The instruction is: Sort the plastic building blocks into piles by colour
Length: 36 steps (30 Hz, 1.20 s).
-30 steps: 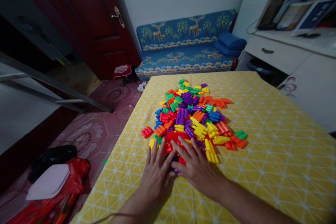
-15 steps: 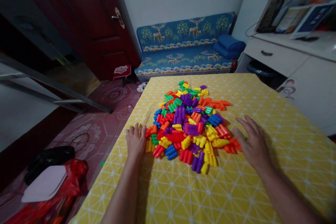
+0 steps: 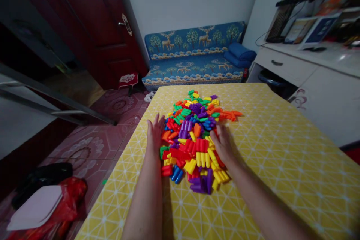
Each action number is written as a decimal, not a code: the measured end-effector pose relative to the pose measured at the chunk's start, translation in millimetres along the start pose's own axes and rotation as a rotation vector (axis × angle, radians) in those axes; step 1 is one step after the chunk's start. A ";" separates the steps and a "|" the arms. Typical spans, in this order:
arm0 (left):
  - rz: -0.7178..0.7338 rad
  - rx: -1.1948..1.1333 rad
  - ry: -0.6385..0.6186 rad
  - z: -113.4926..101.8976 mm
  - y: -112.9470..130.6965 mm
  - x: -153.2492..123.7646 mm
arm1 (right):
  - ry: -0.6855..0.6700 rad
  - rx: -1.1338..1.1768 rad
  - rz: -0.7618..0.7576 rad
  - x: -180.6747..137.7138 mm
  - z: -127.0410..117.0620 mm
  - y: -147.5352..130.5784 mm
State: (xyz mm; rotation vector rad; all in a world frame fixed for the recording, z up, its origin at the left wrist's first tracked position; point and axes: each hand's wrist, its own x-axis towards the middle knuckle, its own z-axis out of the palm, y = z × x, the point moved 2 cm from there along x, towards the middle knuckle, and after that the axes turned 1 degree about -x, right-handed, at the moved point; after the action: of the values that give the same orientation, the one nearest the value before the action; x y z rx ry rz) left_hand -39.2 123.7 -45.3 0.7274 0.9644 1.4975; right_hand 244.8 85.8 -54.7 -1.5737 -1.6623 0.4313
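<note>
A heap of small plastic building blocks (image 3: pixel 194 135) in red, yellow, purple, orange, green and blue lies on a table with a yellow patterned cloth (image 3: pixel 275 150). My left hand (image 3: pixel 154 133) stands on edge against the heap's left side, fingers stretched out. My right hand (image 3: pixel 223 142) lies flat against the heap's right side, fingers out and partly over the blocks. Neither hand holds a block.
A blue sofa with a deer print (image 3: pixel 194 58) stands beyond the table's far edge. A dark red door (image 3: pixel 107 26) is at the left. White cabinets (image 3: pixel 315 78) line the right. A red bag (image 3: pixel 56 202) lies on the tiled floor, lower left.
Both hands have moved inward from the heap's outer sides. The blocks have been squeezed into a narrower pile. The camera has tilted a little.
</note>
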 end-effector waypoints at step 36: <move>0.155 0.186 0.100 -8.6 -12.2 3.6 | 0.029 0.433 -0.153 128.4 -6.3 15.4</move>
State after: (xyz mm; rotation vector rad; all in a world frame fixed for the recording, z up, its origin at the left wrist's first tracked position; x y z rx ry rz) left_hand -41.4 125.8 -60.4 0.8835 1.1562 1.6056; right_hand 270.5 208.5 -22.4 -1.1226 -1.5284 0.6355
